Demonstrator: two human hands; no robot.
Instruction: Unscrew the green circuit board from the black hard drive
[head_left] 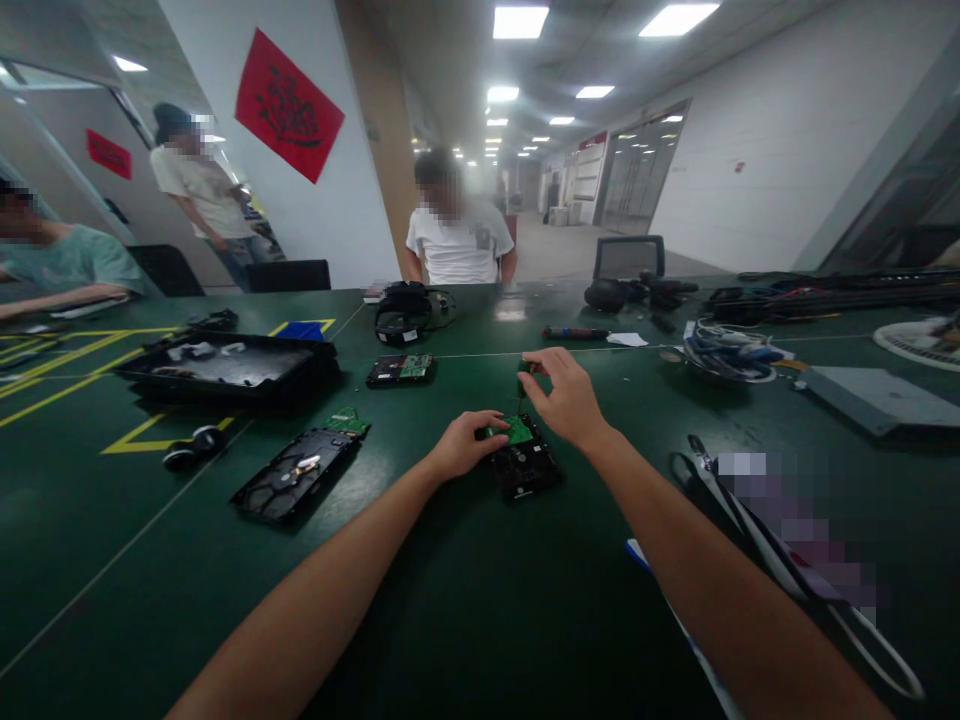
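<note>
A black hard drive point(526, 470) with a green circuit board lies on the table in front of me. My left hand point(466, 445) grips its left edge, with the fingertips on the board. My right hand point(564, 395) is closed in a pinch around the handle of a small screwdriver point(523, 378). The screwdriver stands nearly upright, its thin shaft pointing down at the far end of the board. Whether the tip sits in a screw is too small to tell.
Left of me lie a black plastic casing point(289, 478), another hard drive point(401, 369) and a large black tray point(225, 365). To the right are a lanyard point(739, 510), a cable bundle point(727, 352) and a grey metal box point(877, 400). A person point(461, 235) sits across the table point(420, 620).
</note>
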